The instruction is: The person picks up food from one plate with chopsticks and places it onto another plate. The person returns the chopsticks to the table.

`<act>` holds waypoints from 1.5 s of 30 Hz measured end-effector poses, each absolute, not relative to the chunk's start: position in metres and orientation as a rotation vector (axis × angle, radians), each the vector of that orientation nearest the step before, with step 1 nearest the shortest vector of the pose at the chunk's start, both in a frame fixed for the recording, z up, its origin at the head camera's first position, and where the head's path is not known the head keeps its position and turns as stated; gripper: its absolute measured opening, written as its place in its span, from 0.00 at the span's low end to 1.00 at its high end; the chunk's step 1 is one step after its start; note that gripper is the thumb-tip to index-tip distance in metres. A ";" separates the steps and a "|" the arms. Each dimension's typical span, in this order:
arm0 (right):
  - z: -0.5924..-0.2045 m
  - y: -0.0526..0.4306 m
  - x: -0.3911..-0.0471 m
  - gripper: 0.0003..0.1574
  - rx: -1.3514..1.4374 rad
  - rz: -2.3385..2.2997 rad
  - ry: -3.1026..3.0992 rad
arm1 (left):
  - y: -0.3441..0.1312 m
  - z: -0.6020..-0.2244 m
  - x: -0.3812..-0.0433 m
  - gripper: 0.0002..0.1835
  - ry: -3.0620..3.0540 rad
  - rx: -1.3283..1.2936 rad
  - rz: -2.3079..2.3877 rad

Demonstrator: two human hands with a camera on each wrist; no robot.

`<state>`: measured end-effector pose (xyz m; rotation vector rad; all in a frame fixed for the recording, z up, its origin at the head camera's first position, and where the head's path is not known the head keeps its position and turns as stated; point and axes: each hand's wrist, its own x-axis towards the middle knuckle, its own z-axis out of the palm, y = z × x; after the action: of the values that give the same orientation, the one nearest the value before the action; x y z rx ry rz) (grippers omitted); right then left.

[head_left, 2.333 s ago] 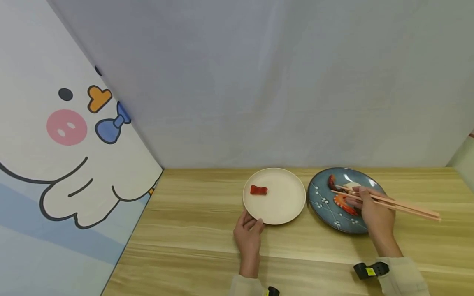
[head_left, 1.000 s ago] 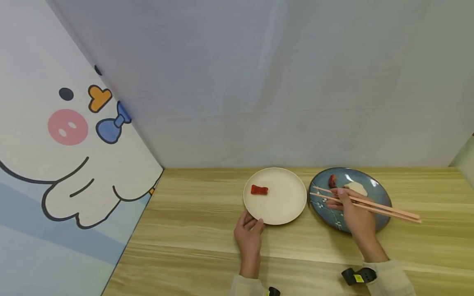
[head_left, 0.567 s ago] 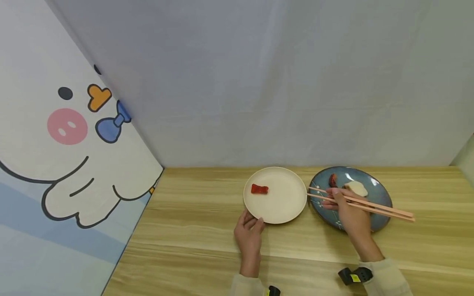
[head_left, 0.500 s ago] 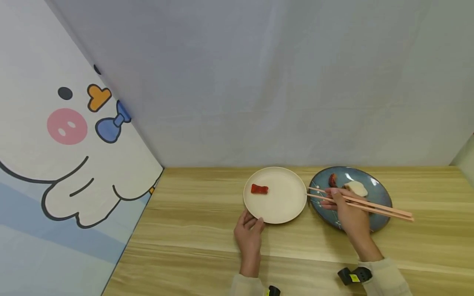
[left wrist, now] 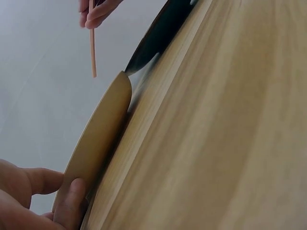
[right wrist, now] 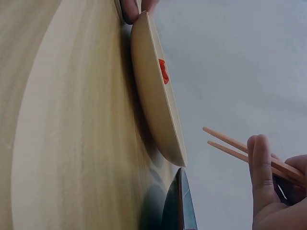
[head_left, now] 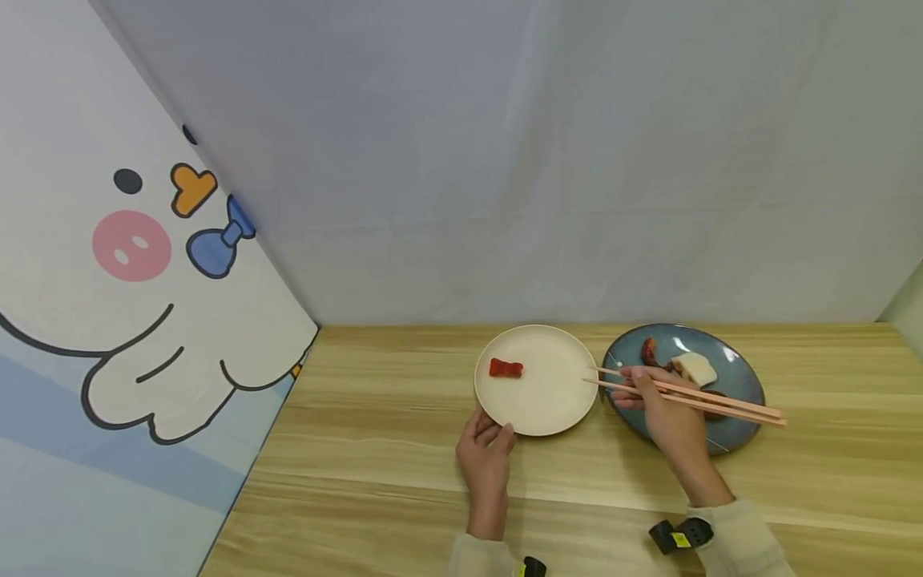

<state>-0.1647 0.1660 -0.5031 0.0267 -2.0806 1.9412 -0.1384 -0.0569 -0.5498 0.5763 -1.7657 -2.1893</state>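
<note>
My right hand [head_left: 671,425] holds a pair of light wooden chopsticks [head_left: 721,405] over the blue plate [head_left: 739,433]. Their tips overlap the right rim of the cream plate [head_left: 548,401] in the head view. In the right wrist view the chopsticks [right wrist: 230,143] are slightly parted, raised above the plates, with nothing between them. My left hand [head_left: 485,461] grips the cream plate's near rim, thumb and fingers at the edge. A small red piece of food [head_left: 505,369] lies on the cream plate. The right hand partly hides the food on the blue plate.
On the blue plate lie a curled dark-red piece [head_left: 648,351] and a white piece [head_left: 695,369] with a brownish edge. The plates stand side by side on a wooden table [head_left: 360,433], near a pale cloth backdrop [head_left: 433,200]. A cartoon-printed panel [head_left: 130,361] borders the left.
My right hand and the chopsticks have moved left across the blue plate, bringing the tips to the cream plate's rim. The orange shrimp seen earlier is now hidden. The left hand stays still.
</note>
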 end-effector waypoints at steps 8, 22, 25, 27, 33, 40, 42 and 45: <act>-0.507 0.157 -0.168 0.19 0.088 1.959 -2.084 | -0.057 -0.550 -0.139 0.33 -1.782 0.590 -2.178; -0.512 0.136 -0.170 0.18 0.179 2.024 -2.060 | -0.057 -0.551 -0.139 0.33 -1.775 0.589 -2.165; -0.513 0.133 -0.171 0.18 0.190 2.053 -2.042 | -0.057 -0.551 -0.139 0.33 -1.778 0.592 -2.162; -0.514 0.131 -0.172 0.17 0.186 2.067 -2.040 | -0.057 -0.551 -0.140 0.33 -1.779 0.590 -2.165; -0.513 0.127 -0.175 0.18 0.143 2.098 -2.060 | -0.057 -0.554 -0.140 0.33 -1.792 0.580 -2.155; -0.513 0.125 -0.180 0.18 0.140 2.092 -2.103 | -0.057 -0.553 -0.139 0.33 -1.788 0.576 -2.162; -0.514 0.125 -0.182 0.17 0.161 2.087 -2.100 | -0.057 -0.553 -0.139 0.33 -1.786 0.565 -2.162; -0.516 0.125 -0.184 0.17 0.193 2.087 -2.099 | -0.057 -0.552 -0.140 0.33 -1.788 0.551 -2.163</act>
<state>-0.1842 0.1250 -0.5156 0.1929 -2.0987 2.0866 -0.1395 -0.0566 -0.5525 0.5505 -1.7880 -2.1635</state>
